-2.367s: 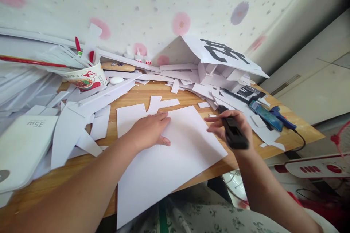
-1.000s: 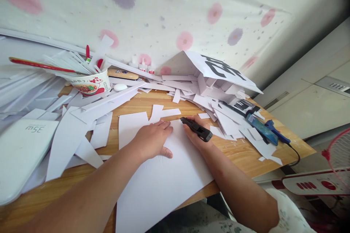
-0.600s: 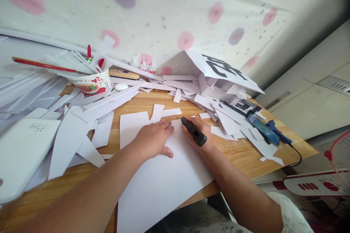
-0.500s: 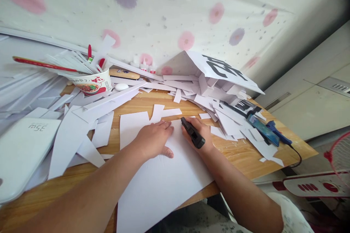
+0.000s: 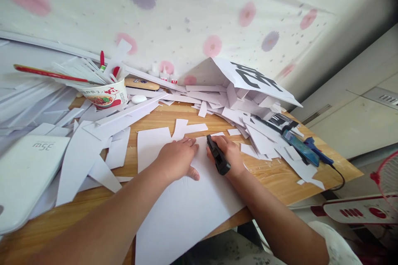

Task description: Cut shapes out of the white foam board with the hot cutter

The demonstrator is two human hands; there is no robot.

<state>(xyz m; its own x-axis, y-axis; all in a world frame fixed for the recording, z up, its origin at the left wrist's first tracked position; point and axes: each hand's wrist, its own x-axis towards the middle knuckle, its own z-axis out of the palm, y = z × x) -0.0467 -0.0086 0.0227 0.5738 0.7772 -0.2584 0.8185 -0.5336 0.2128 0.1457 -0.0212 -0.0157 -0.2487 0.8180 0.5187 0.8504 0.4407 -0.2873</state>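
Observation:
A large white sheet (image 5: 192,211) lies on the wooden table (image 5: 273,174) and overhangs its near edge. My left hand (image 5: 177,159) presses flat on the sheet, fingers spread toward the far edge. My right hand (image 5: 228,155) grips a black utility knife (image 5: 218,160), its tip down on the sheet just right of my left fingers. A cut white piece (image 5: 154,145) lies under and left of my left hand.
White offcuts (image 5: 93,145) cover the left side; a taller heap under a printed sheet (image 5: 248,76) fills the back right. A noodle cup (image 5: 104,93) holds strips and pens. A phone (image 5: 300,147) and blue glue gun (image 5: 317,151) lie right. A white pad (image 5: 25,174) sits at left.
My right hand brought the knife from the air at right down onto the sheet beside my left hand, then drew it a little toward me. My left hand stayed pressed on the sheet.

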